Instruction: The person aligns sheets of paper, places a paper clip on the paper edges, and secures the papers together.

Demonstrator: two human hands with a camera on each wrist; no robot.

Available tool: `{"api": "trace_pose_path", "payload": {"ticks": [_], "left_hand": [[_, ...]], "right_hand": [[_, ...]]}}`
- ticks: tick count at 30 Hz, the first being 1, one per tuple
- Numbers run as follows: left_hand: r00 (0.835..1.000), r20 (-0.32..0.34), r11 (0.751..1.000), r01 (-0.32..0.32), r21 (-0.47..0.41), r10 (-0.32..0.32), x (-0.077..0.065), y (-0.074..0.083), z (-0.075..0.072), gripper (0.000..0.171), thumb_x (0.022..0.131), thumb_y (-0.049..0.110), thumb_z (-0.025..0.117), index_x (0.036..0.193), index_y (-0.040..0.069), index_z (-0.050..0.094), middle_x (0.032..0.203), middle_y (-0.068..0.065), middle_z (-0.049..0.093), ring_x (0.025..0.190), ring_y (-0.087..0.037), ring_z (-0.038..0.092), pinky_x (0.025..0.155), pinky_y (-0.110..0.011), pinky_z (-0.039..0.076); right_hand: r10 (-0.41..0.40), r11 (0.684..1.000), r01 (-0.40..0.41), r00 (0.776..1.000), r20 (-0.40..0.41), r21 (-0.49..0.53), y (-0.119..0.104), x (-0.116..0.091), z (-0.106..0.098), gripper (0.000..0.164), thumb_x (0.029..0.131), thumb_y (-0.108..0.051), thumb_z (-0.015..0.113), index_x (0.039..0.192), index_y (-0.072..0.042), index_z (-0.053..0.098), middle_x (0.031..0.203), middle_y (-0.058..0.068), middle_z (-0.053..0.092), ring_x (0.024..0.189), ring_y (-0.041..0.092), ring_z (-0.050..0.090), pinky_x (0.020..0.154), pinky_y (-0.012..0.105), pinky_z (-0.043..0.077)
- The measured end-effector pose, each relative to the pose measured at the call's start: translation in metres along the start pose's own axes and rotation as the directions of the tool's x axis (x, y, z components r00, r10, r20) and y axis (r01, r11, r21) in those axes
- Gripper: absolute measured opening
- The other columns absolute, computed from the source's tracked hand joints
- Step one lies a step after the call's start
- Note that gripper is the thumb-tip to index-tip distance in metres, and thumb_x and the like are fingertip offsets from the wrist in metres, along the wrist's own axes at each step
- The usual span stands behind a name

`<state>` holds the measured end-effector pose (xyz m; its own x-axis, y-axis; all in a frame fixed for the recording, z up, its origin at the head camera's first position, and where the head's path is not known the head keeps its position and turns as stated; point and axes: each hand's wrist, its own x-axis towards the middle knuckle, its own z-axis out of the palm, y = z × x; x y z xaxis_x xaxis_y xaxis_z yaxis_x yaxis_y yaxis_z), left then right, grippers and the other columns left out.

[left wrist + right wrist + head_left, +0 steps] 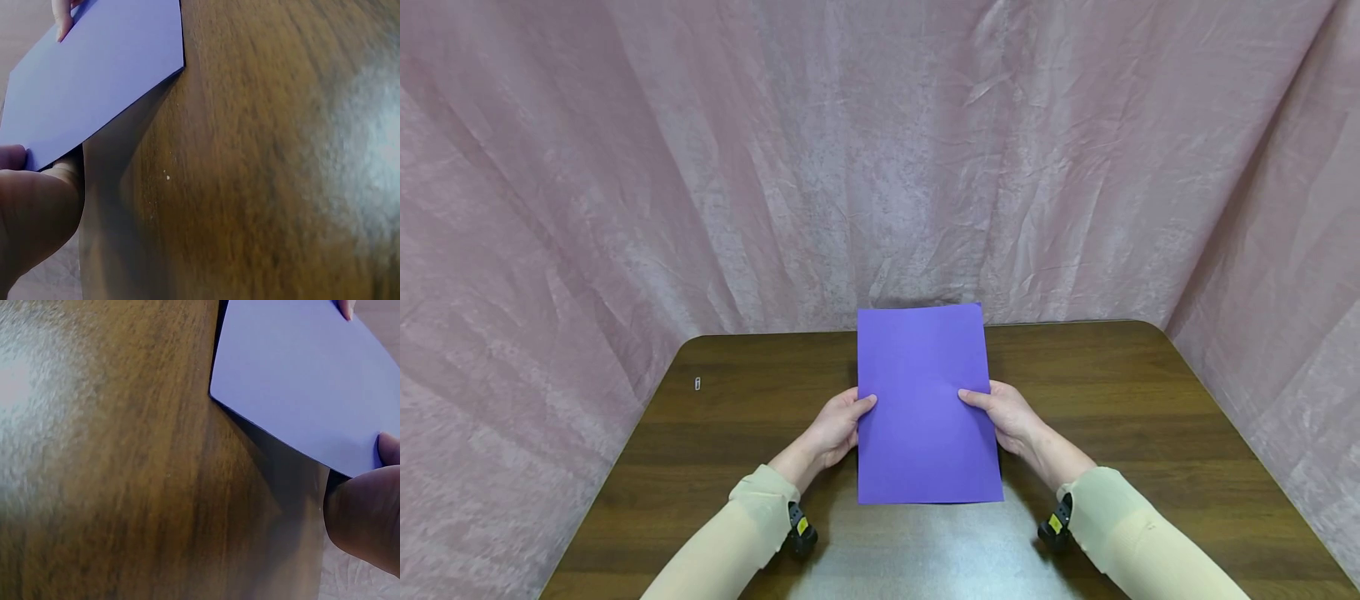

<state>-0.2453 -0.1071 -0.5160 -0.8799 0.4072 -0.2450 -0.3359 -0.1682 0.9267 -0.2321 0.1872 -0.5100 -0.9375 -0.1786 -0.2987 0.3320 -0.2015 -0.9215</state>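
Note:
A purple sheet of paper (925, 408) is held upright-ish over the middle of the table, its long sides running away from me. My left hand (838, 427) pinches its left edge, thumb on the front face and the other fingers behind. On the opposite edge my right hand (1013, 419) grips likewise, with its thumb lying farther in on the sheet. Both wrist views show the paper (94, 69) raised, casting a shadow on the wood beneath. The fingers behind the sheet are mostly hidden.
A small paper clip (697, 383) lies on the brown wooden table (760, 375) at the far left. Pink curtains (850, 167) hang behind the table and along both sides. Light glares off the tabletop near its front.

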Motion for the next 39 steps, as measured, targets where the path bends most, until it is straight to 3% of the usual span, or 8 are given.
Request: {"api": "trace_pose_path", "payload": {"ticks": [12, 19, 24, 28, 33, 39], "left_hand": [[0.999, -0.035, 0.998, -0.035, 0.052, 0.037, -0.002, 0.003, -0.004, 0.040, 0.110, 0.021, 0.049, 0.143, -0.001, 0.047, 0.113, -0.008, 0.069, 0.097, -0.018, 0.070, 0.082, -0.037, 0.059], [0.994, -0.075, 0.993, -0.075, 0.095, 0.082, -0.008, 0.011, -0.018, 0.052, 0.110, 0.028, 0.049, 0.154, 0.002, 0.038, 0.147, -0.022, 0.051, 0.128, -0.032, 0.057, 0.104, -0.047, 0.049], [0.985, -0.093, 0.975, -0.127, 0.181, 0.146, -0.015, 0.019, -0.032, 0.053, 0.110, 0.025, 0.048, 0.155, 0.000, 0.037, 0.156, -0.025, 0.041, 0.142, -0.040, 0.041, 0.114, -0.053, 0.038], [0.969, -0.137, 0.931, -0.153, 0.331, 0.207, -0.020, 0.026, -0.048, 0.051, 0.109, 0.023, 0.051, 0.153, -0.001, 0.040, 0.157, -0.026, 0.039, 0.144, -0.041, 0.038, 0.115, -0.054, 0.035], [0.951, -0.190, 0.849, -0.116, 0.516, 0.245, -0.031, 0.036, -0.069, 0.050, 0.109, 0.028, 0.053, 0.152, 0.005, 0.045, 0.156, -0.019, 0.042, 0.143, -0.035, 0.040, 0.116, -0.054, 0.034], [0.939, -0.218, 0.767, -0.070, 0.637, 0.267, -0.044, 0.044, -0.096, 0.053, 0.109, 0.034, 0.051, 0.154, 0.007, 0.042, 0.158, -0.014, 0.040, 0.147, -0.033, 0.035, 0.117, -0.054, 0.031]], "right_hand": [[0.001, 1.000, -0.001, 1.000, 0.009, 0.001, -0.001, -0.002, 0.001, 0.023, 0.102, -0.011, 0.063, 0.121, 0.002, 0.058, 0.088, 0.006, 0.075, 0.079, 0.019, 0.073, 0.070, 0.035, 0.060], [-0.003, 1.000, 0.003, 1.000, 0.008, -0.004, -0.002, -0.003, 0.000, 0.027, 0.101, -0.011, 0.064, 0.123, 0.003, 0.058, 0.089, 0.006, 0.075, 0.079, 0.020, 0.073, 0.071, 0.036, 0.060], [-0.005, 1.000, 0.005, 1.000, 0.002, -0.011, -0.003, -0.005, -0.001, 0.029, 0.101, -0.011, 0.064, 0.125, 0.004, 0.056, 0.089, 0.006, 0.075, 0.079, 0.020, 0.073, 0.070, 0.036, 0.060], [-0.008, 1.000, 0.008, 1.000, 0.007, -0.021, -0.002, -0.004, -0.001, 0.032, 0.102, -0.012, 0.064, 0.127, 0.006, 0.056, 0.089, 0.006, 0.075, 0.079, 0.020, 0.073, 0.070, 0.036, 0.060], [-0.006, 1.000, 0.006, 1.000, 0.001, -0.026, -0.001, -0.004, -0.001, 0.031, 0.102, -0.012, 0.064, 0.126, 0.005, 0.056, 0.089, 0.006, 0.075, 0.079, 0.020, 0.073, 0.070, 0.036, 0.060], [-0.005, 0.999, 0.005, 1.000, -0.003, -0.033, 0.001, -0.003, -0.003, 0.031, 0.102, -0.012, 0.063, 0.127, 0.004, 0.057, 0.089, 0.006, 0.075, 0.079, 0.020, 0.073, 0.070, 0.037, 0.060]]}}
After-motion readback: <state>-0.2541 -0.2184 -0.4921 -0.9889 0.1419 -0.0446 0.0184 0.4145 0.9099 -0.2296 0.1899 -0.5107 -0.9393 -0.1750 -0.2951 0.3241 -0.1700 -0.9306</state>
